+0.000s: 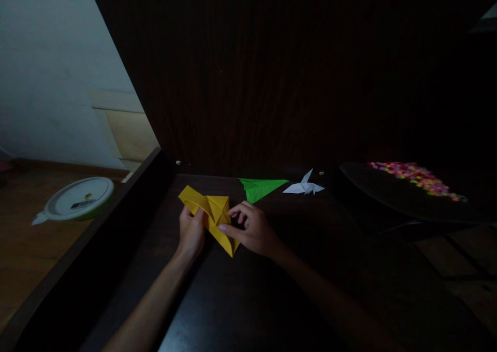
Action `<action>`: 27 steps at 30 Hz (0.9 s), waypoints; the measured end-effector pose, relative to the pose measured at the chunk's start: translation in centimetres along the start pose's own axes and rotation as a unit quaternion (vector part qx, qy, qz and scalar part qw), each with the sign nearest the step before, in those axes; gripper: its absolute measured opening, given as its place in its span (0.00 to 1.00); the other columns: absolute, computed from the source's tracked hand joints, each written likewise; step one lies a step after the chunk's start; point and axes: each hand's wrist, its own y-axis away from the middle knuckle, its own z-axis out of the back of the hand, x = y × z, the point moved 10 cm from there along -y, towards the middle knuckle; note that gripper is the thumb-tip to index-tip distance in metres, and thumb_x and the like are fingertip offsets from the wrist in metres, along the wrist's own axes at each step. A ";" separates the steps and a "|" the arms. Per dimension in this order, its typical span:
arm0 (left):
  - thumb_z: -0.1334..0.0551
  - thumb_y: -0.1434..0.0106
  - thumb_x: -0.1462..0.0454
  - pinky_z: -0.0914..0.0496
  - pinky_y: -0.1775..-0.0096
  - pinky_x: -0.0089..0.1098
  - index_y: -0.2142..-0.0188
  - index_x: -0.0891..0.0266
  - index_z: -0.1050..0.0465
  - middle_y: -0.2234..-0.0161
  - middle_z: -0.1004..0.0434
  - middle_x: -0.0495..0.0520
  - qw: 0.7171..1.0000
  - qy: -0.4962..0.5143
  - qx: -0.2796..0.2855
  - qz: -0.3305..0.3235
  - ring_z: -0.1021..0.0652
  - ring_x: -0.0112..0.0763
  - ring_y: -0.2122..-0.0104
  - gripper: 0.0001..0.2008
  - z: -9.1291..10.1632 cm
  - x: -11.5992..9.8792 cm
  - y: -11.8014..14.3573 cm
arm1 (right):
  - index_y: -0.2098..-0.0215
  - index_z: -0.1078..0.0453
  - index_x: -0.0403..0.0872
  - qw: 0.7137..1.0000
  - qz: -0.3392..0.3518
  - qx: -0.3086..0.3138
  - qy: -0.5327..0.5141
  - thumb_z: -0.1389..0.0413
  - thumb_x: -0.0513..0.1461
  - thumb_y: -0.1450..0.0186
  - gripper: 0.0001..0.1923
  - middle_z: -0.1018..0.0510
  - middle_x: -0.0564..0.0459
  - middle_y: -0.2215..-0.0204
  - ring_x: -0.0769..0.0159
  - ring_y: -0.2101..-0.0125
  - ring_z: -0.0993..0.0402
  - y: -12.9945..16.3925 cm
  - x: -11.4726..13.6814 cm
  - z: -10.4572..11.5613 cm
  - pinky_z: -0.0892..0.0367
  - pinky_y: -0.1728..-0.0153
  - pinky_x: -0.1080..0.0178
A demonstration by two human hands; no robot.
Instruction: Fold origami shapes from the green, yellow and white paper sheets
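A partly folded sheet of yellow origami paper (217, 212) is held between my two hands, just above the dark wooden surface. My left hand (192, 233) pinches its left side, thumb on top and fingers underneath. At the right edge, my right hand (252, 228) grips the paper with the thumb on the near face and curled fingers behind the edge. Beyond my right hand lies a folded green paper piece (262, 188). A white paper bird (305, 186) rests to the right of the green one.
A tall dark panel (248, 83) stands behind the surface, and a raised dark side edge (101, 228) runs along the left. On the floor at left is a lidded round tub (83, 199). Several small pink and yellow items (419, 178) lie in a strip at right.
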 end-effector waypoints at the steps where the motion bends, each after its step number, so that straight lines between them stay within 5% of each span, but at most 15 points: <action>1: 0.31 0.54 0.60 0.29 0.68 0.29 0.67 0.62 0.30 0.71 0.23 0.48 1.000 0.003 -0.001 0.007 0.22 0.32 0.72 0.15 0.0 0.1 0.1 | 0.65 0.27 0.47 1.000 -0.007 0.009 -0.022 0.32 0.44 0.45 0.14 0.24 0.53 0.67 0.69 0.72 0.32 0.0 -0.1 -0.4 0.35 0.71 0.64; 10: 0.34 0.56 0.61 0.28 0.70 0.31 0.73 0.62 0.29 0.77 0.24 0.47 0.997 0.037 0.032 0.062 0.21 0.35 0.74 0.10 -0.9 0.8 0.9 | 0.65 0.32 0.47 0.959 -0.137 0.056 -0.242 0.28 0.46 0.52 0.23 0.25 0.54 0.68 0.65 0.67 0.26 0.8 -2.5 -4.3 0.29 0.64 0.61; 20: 0.35 0.58 0.61 0.26 0.69 0.35 0.78 0.62 0.30 0.81 0.26 0.48 0.991 0.045 0.078 0.097 0.20 0.40 0.74 0.08 -2.2 0.5 1.7 | 0.68 0.34 0.49 0.950 -0.126 0.014 -0.286 0.27 0.46 0.58 0.26 0.32 0.60 0.75 0.70 0.74 0.34 0.5 -1.7 -4.1 0.33 0.71 0.65; 27: 0.34 0.58 0.63 0.30 0.74 0.30 0.78 0.63 0.30 0.82 0.27 0.47 0.992 0.031 0.090 0.086 0.23 0.35 0.78 0.07 -2.1 0.6 1.5 | 0.73 0.34 0.48 0.951 -0.119 0.039 -0.284 0.30 0.45 0.53 0.19 0.30 0.59 0.77 0.70 0.76 0.34 0.8 -1.3 -4.8 0.35 0.73 0.65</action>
